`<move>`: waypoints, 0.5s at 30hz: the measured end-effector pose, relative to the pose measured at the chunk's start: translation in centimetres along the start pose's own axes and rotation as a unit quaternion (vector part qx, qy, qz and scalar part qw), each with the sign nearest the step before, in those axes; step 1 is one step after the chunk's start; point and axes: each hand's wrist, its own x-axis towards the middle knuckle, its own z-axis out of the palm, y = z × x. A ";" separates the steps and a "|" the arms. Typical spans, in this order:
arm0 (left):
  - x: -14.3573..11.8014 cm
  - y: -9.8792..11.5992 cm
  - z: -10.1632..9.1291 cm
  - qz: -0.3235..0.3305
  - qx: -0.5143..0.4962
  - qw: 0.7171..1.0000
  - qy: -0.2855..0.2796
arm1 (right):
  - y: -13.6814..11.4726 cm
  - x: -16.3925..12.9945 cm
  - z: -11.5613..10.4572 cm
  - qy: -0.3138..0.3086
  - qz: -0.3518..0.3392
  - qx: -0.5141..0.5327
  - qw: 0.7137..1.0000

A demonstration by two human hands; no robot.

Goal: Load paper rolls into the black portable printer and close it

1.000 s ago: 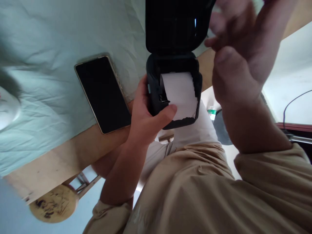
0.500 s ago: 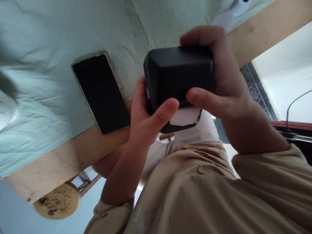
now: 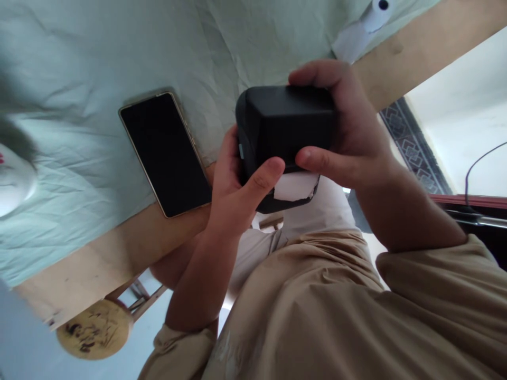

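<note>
At the far left edge of the frame a blurred white object (image 3: 11,182) sits on the pale green cloth (image 3: 99,47) that covers the wooden table (image 3: 119,253). Right of it, a phone (image 3: 165,153) lies flat and dark, its long axis slanting from upper left to lower right, just beside the left hand but not touching it.

At the middle of the frame the small black printer (image 3: 287,126) is held off the table, between both hands and equally close to each. The left hand (image 3: 233,190) cups its left side and underside, thumb curled over the front edge. A torn tongue of white paper (image 3: 295,186) sticks out of the printer's lower edge, right beside that thumb.

The right hand (image 3: 348,137) wraps the printer's right side, fingers hooked over the top, thumb pressed along the lid's lower front edge. Both hands are closed firmly on it.

In the upper right a paper roll (image 3: 370,18) lies on the cloth, well apart from the hands.
</note>
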 end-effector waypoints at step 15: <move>1.2 -0.6 -1.0 -0.069 -0.080 0.992 0.073 | 0.6 -0.7 -0.5 0.012 -0.093 -0.002 0.996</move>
